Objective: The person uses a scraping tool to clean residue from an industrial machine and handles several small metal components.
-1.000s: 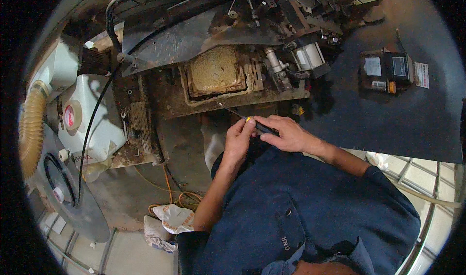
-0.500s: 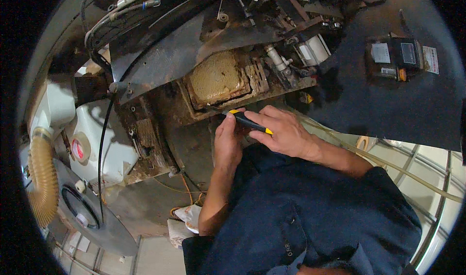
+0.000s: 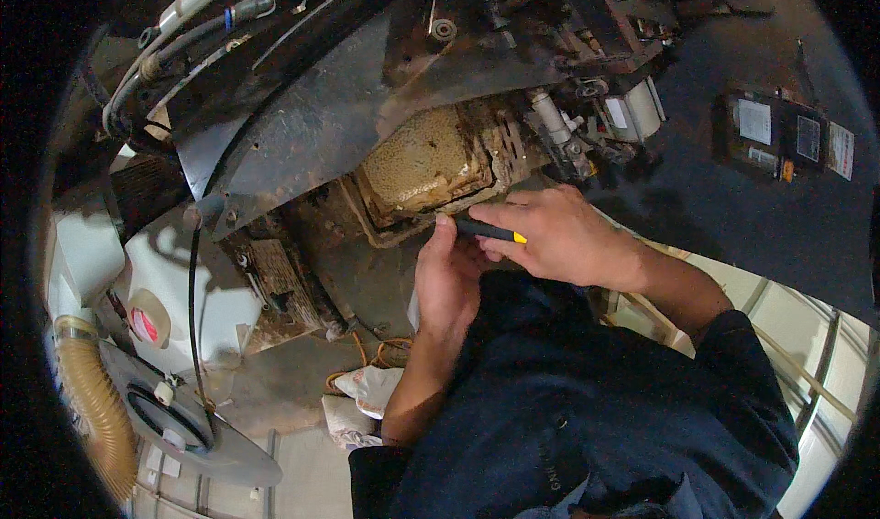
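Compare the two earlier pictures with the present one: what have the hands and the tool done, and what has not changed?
Both hands have moved up from the dark clothing to the lower edge of the rusty rectangular opening. The right hand still grips the black and yellow tool, now laid level, its tip at the left hand's fingertips against the rim. The white tank, corrugated hose and rags lie as before.

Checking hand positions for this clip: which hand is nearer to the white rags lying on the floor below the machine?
Left. The left hand is up at the rusty housing edge, its forearm running down toward the white rags. The right hand, holding the black and yellow tool, sits farther right.
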{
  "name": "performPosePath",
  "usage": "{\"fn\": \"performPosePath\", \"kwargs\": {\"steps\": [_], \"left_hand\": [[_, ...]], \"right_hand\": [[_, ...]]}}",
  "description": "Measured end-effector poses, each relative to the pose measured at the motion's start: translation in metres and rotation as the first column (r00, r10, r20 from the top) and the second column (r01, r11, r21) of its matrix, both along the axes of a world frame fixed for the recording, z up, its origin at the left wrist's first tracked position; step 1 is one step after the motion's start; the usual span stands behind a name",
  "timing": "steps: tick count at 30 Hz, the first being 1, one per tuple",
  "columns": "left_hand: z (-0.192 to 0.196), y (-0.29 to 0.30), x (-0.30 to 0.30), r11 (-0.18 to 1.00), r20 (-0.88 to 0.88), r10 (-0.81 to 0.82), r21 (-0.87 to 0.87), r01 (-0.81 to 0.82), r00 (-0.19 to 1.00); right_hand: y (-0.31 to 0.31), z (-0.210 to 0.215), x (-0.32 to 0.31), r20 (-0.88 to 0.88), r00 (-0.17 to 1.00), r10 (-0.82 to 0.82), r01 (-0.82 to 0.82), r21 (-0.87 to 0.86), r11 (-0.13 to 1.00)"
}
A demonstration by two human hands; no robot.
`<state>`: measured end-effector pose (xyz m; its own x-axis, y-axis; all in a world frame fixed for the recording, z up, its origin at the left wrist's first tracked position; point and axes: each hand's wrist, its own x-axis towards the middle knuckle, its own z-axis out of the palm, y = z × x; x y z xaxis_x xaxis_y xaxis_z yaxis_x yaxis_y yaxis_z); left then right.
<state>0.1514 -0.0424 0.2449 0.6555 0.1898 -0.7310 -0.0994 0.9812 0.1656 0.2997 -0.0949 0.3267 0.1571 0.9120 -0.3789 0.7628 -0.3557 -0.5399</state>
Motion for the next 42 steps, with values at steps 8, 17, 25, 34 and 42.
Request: {"fn": "performPosePath", "kwargs": {"steps": [8, 17, 25, 34, 42], "left_hand": [[0.001, 0.007, 0.014, 0.978, -0.090, 0.126, -0.155, -0.138, 0.988], [-0.014, 0.006, 0.014, 0.974, -0.009, 0.110, -0.199, -0.110, 0.994], [0.011, 0.024, 0.000, -0.135, -0.647, -0.010, 0.756, 0.641, 0.762], [-0.006, 0.036, 0.029, -0.151, -0.444, -0.290, 0.896, 0.417, 0.848], [-0.022, 0.026, 0.040, -0.234, -0.404, -0.152, 0.901, 0.364, 0.902]], "right_hand": [[0.028, -0.010, 0.028, -0.154, 0.984, 0.089, -0.121, -0.209, 0.970], [0.029, -0.013, 0.033, -0.116, 0.986, 0.119, -0.144, -0.241, 0.960], [0.020, -0.014, 0.022, -0.010, 0.982, 0.190, -0.190, -0.146, 0.971], [0.020, -0.011, 0.017, 0.032, 0.970, 0.242, -0.234, -0.166, 0.958], [0.018, -0.018, 0.025, 0.015, 0.976, 0.217, -0.211, -0.169, 0.963]]}}
